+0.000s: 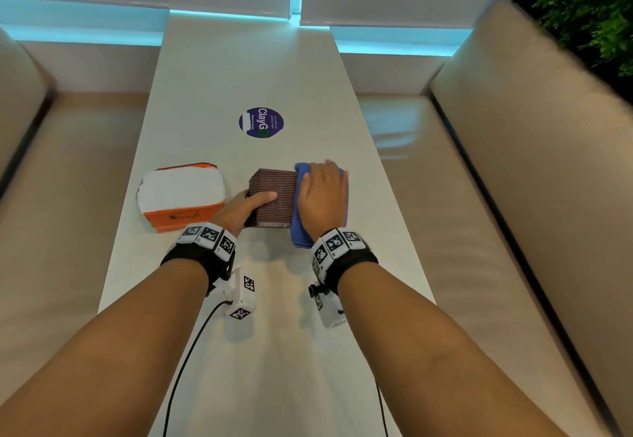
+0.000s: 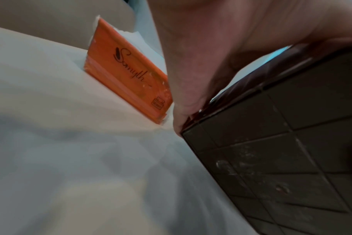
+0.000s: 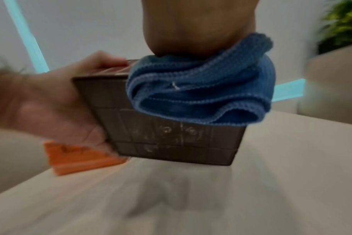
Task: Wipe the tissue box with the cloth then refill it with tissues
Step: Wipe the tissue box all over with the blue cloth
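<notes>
A dark brown ribbed tissue box (image 1: 272, 193) (image 2: 281, 151) (image 3: 161, 132) stands on the white table (image 1: 257, 299). My left hand (image 1: 245, 207) (image 2: 221, 55) (image 3: 50, 103) grips its left side, thumb curled over the top. My right hand (image 1: 323, 197) (image 3: 197, 28) lies flat on a folded blue cloth (image 1: 301, 227) (image 3: 201, 92), pressing it onto the right part of the box's top. The cloth hangs over the box's near and right edges. An orange and white tissue pack (image 1: 181, 197) (image 2: 127, 76) (image 3: 80, 160) lies to the left of the box, its top torn away with white tissues showing.
A round purple sticker (image 1: 261, 123) is stuck on the table beyond the box. Beige benches (image 1: 513, 179) run along both long sides of the table. Green foliage (image 1: 589, 1) fills the far right corner. Cables trail from both wrist cameras over the near table.
</notes>
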### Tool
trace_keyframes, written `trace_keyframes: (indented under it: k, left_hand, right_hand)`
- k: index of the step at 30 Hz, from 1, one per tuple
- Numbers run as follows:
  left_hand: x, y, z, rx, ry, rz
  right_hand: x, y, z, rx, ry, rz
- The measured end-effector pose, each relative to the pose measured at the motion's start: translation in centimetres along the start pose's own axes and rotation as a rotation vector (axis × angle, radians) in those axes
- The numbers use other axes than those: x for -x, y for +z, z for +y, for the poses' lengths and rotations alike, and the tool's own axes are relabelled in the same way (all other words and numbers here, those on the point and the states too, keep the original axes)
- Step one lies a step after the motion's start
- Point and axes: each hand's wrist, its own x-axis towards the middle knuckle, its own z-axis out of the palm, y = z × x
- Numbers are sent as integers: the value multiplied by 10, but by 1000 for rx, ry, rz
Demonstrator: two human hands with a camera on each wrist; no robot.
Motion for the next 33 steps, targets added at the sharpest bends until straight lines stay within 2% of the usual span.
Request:
trace_keyframes:
  k: [3, 6, 8, 11, 14, 20, 23, 26, 31, 33]
  left_hand:
    - [-1, -2, 3, -72, 27, -25]
    - [0, -1, 4, -101, 66, -24]
    - [0, -1, 4, -97, 63, -32]
    - [2, 1, 4, -61, 48, -33]
    - [6, 5, 7, -32, 27, -25]
    - [7, 12, 9, -58, 33, 97]
    - [1, 8, 5, -89, -3, 150]
    - [7, 8, 7, -96, -46, 157]
    - [20, 12, 15, -118, -47, 181]
    - [8, 8, 8, -130, -40, 200]
  right_hand:
    - [6, -1, -12, -95, -161, 16]
    - [6, -3, -4, -57, -223, 30]
    - [4, -2, 4, -16, -167, 48]
    - [2, 1, 12, -31, 12, 133]
    - [0, 1, 12, -91, 191, 80]
    - [10, -1, -15, -85, 288, -3]
    - [16, 3, -31, -62, 245, -59]
    - [11, 2, -26, -52, 243, -108]
    - [-1, -10, 3, -105, 493, -118]
    - [-2, -13, 3, -116, 530, -132]
